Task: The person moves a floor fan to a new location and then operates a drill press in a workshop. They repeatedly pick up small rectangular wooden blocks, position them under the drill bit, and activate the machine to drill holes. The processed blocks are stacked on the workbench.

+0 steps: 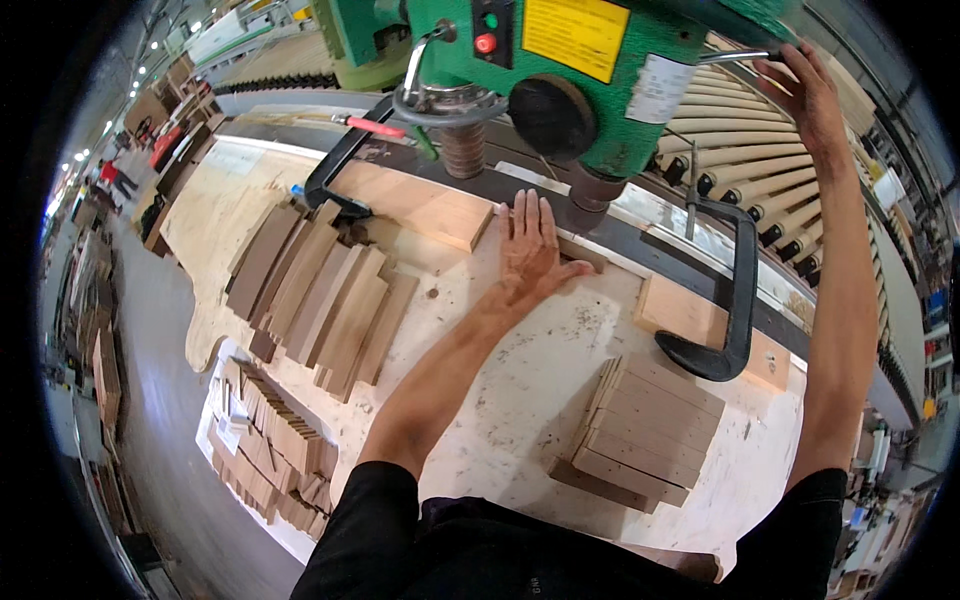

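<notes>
Head view: a green drill press (560, 60) is seen above a pale worktop (520, 400).
Left grip (528, 250): laid flat, fingers spread, on a small wood strip (583, 252) lying crosswise just under the spindle.
Right grip (805, 95): raised, curled loosely at the feed lever (735, 57); closure cannot be told.
Nearer hand: the left.
Stacks: cut strips (645, 430) lie near, to the right.
</notes>
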The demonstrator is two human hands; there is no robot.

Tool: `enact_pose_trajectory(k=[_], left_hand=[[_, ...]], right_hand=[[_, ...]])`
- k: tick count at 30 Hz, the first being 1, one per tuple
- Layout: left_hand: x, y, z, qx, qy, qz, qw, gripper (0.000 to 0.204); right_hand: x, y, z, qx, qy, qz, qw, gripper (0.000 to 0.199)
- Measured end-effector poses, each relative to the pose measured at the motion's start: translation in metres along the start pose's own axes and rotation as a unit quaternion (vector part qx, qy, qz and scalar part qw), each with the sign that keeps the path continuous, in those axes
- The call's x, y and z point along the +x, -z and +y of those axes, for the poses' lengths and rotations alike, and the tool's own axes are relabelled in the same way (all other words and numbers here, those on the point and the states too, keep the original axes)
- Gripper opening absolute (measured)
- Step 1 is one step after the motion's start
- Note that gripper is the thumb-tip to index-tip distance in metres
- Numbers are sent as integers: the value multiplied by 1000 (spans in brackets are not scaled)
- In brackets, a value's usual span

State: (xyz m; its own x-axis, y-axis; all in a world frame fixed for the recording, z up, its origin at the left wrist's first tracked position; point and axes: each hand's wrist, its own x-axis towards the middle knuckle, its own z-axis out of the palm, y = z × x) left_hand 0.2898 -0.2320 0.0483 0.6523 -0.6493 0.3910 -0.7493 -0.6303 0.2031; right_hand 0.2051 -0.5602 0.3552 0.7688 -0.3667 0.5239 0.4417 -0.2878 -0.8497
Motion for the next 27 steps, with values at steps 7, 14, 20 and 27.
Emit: enact_pose_trajectory(k=[7, 14, 20, 27], left_hand=[[-5, -4, -9, -42, -13, 61, 997, 114], [-3, -4, -41, -52, -53, 74, 994, 87], [11, 12, -62, 33, -94, -46, 994, 72], [15, 27, -74, 36, -135, -68, 988, 64]], right_hand=[[5, -3, 3, 6, -1, -3, 1000, 35], [3, -11, -9, -90, 1, 7, 996, 34], [1, 29, -17, -334, 46, -100, 936, 22], [-67, 14, 14, -616, -10, -209, 760, 37]])
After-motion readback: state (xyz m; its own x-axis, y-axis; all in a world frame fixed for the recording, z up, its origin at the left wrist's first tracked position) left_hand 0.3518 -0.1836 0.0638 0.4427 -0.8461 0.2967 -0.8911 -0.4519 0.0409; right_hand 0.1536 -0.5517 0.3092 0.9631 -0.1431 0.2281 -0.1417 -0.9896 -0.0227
